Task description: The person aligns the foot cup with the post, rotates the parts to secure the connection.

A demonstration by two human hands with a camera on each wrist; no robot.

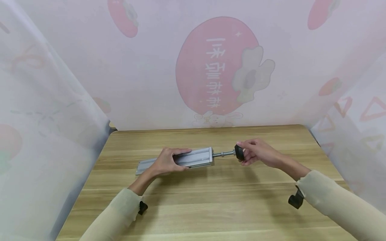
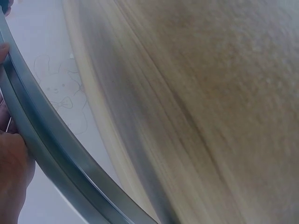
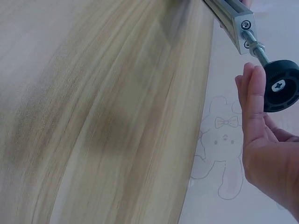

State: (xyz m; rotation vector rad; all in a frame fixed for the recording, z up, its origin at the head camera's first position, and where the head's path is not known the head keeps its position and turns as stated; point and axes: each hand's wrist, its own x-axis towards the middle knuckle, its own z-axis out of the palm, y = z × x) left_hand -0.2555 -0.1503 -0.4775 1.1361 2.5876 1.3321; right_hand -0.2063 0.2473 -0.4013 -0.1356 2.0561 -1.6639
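Note:
My left hand (image 1: 166,163) grips a silver aluminium profile (image 1: 199,156) across its width, thumb on the near side and fingers on the far side. From the profile's right end plate (image 3: 246,27) sticks out a threaded rod (image 1: 217,155) with a nut (image 3: 256,48) on it. A round black levelling foot (image 1: 239,152) sits at the rod's outer end. My right hand (image 1: 260,153) holds this foot by its rim with the fingertips. In the right wrist view a cross-head screw (image 3: 278,85) shows in the foot's middle. Grooves run along the profile (image 2: 56,135) in the left wrist view.
Beneath both hands lies a wood-grain table (image 1: 205,207), the profile casting a shadow on it. A pale printed curtain (image 1: 150,73) hangs behind the table and along both sides. Black wrist mounts (image 1: 296,199) hang under the sleeves.

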